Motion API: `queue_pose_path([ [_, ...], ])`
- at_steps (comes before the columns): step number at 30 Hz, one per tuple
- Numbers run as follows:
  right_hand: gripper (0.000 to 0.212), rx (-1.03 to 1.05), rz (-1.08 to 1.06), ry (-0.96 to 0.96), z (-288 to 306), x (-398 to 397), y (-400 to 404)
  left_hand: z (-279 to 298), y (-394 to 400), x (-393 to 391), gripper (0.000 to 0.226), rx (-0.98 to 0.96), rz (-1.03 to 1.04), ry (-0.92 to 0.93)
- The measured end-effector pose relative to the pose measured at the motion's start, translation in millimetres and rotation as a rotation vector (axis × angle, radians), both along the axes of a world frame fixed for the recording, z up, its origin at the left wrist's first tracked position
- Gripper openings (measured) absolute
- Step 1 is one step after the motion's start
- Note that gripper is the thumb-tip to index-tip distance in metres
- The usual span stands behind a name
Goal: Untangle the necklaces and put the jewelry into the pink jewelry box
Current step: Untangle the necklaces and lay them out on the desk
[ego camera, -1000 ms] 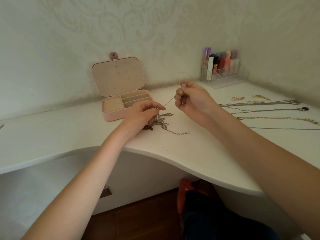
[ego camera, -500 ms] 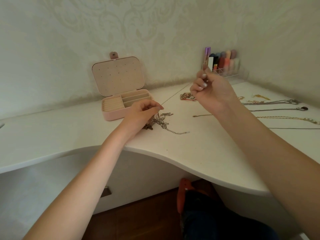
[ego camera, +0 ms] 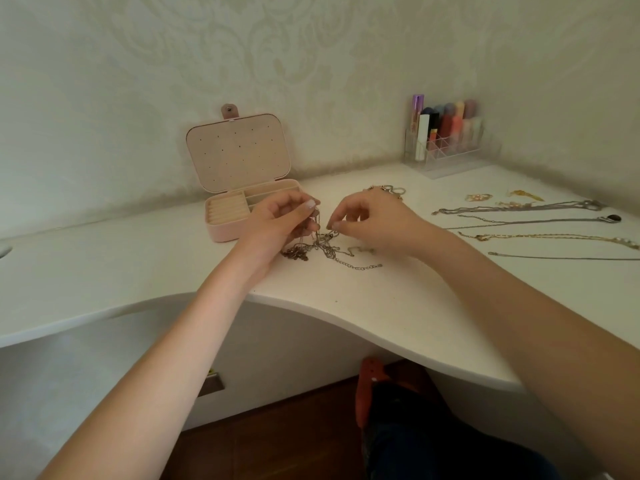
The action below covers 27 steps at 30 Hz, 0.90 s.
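Observation:
A knot of thin silver and dark chains, the tangled necklaces (ego camera: 323, 249), lies on the white desk (ego camera: 398, 306) between my hands. My left hand (ego camera: 277, 225) pinches strands of it and lifts them slightly. My right hand (ego camera: 370, 220) pinches another strand at the knot's right side. The pink jewelry box (ego camera: 225, 230) stands open just behind my left hand, lid up, its ring rolls and slots showing. Several untangled necklaces (ego camera: 526, 221) lie stretched out in rows to the right.
A clear organizer with lipsticks (ego camera: 446, 140) stands in the back corner. A chunky bracelet (ego camera: 388, 190) and small gold earrings (ego camera: 479, 197) lie behind my right hand. The desk's curved front edge runs below my forearms. A red object (ego camera: 369, 382) sits on the floor.
My right hand, raised and pulling a thin chain away, has come back down to the knot. The pulled chain now lies with the others on the right. My left hand lifted slightly.

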State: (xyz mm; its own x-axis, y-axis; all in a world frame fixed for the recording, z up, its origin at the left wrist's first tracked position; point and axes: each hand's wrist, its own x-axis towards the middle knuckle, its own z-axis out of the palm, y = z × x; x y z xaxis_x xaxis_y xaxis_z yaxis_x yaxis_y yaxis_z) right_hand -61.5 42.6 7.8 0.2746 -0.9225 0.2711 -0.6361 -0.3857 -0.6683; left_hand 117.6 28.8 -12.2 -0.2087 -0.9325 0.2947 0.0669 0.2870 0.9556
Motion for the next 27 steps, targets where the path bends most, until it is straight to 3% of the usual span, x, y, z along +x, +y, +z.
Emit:
queue_pose_path([
  [3,0.016,-0.093,-0.015,-0.01,-2.1,4.3,-0.2,1.7,3.1,-1.1,0.013,-0.011,-0.024,-0.05],
  [10,0.025,0.063,0.016,-0.18,-6.8,10.3,-0.9,3.0,4.6,-0.7,0.029,0.017,-0.067,-0.066],
  [18,0.015,0.243,-0.064,-0.517,-3.7,7.9,-2.1,6.3,9.3,-1.6,0.044,0.026,-0.04,-0.112],
  [22,0.015,0.376,-0.081,-0.813,2.4,9.1,-1.5,8.0,11.0,-3.6,0.043,0.042,-0.007,-0.117],
  [27,0.014,0.456,-0.056,-1.019,7.9,9.7,1.0,7.2,11.0,-4.9,0.042,0.05,0.039,-0.172],
])
